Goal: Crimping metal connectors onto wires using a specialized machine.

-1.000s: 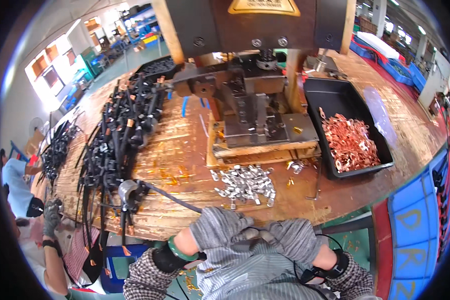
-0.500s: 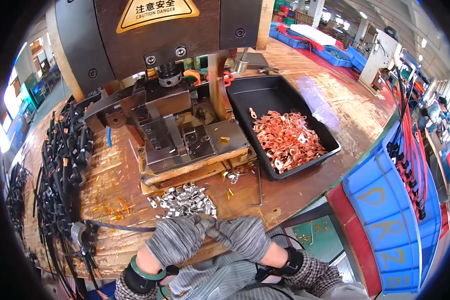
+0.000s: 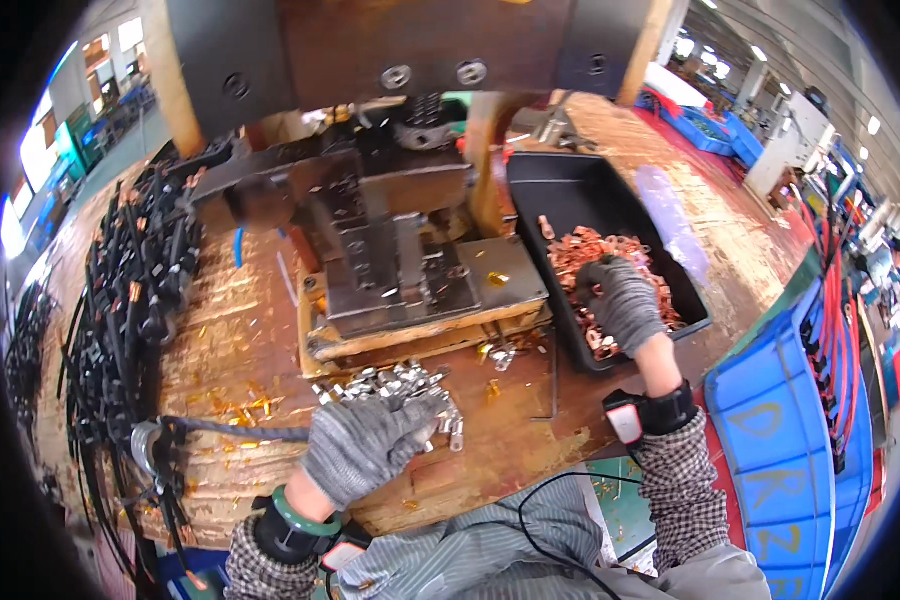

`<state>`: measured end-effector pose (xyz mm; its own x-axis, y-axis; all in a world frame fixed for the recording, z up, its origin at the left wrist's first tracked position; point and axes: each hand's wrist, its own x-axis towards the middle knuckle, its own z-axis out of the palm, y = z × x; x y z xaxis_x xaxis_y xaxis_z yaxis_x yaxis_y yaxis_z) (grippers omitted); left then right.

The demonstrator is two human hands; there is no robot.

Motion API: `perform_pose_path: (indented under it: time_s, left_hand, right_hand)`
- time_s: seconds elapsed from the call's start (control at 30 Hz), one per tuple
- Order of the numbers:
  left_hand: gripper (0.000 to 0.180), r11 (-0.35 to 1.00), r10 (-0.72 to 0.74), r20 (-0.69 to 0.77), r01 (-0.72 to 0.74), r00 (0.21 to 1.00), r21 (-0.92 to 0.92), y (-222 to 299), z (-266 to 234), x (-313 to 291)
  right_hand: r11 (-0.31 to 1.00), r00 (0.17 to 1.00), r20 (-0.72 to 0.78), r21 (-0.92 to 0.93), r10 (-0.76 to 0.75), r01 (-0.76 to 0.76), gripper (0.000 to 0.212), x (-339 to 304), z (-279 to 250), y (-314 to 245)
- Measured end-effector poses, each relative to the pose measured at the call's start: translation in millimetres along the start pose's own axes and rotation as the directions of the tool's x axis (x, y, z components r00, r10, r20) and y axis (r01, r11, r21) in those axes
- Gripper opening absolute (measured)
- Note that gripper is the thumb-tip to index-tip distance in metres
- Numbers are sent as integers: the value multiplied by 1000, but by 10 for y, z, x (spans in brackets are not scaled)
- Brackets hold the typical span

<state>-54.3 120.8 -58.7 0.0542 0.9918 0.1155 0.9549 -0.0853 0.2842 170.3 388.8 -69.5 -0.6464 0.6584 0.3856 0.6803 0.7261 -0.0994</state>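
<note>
My left hand [image 3: 365, 448], in a grey knitted glove, rests at the near edge of a pile of silver cable lugs [image 3: 385, 382]. Its fingers are pressed together against the pile, and whatever they pinch is hidden. My right hand [image 3: 625, 303], gloved alike, reaches into the black tray [image 3: 560, 178] over the heap of copper cable lugs [image 3: 582, 246]. Its fingers are curled down among the copper lugs; I cannot make out what lies in their grip. A press with a metal die [image 3: 400, 270] stands beyond the silver pile, left of the tray.
Bundles of black cables [image 3: 130, 275] lie along the table's left side. An Allen key [image 3: 555, 375] lies between press base and tray. A clear plastic bag [image 3: 670, 220] lies beside the tray, and a blue bin [image 3: 775, 430] with red cables stands at the right.
My hands, together at the silver lugs before, are now apart. The right has moved forward and right into the tray; the left stays by the silver pile. The view has shifted.
</note>
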Motion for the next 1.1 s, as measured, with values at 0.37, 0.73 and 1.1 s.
perform_pose_path:
  time_s: [0.37, 0.73, 1.1]
  left_hand:
    - [25, 942, -6, -260, -82, 966, -325, -123, 48, -18]
    - [19, 724, -24, -39, -9, 999, -689, -213, -56, -93]
    - [19, 768, -54, -43, 13, 998, -641, -131, -109, -95]
  right_hand:
    - [395, 853, -217, 919, 475, 14, 15, -241, -335, -424]
    - [217, 996, -48, 974, -78, 64, 10, -723, -67, -1504]
    - [203, 985, 150, 970, -87, -130, 16, -813, -48, -1484]
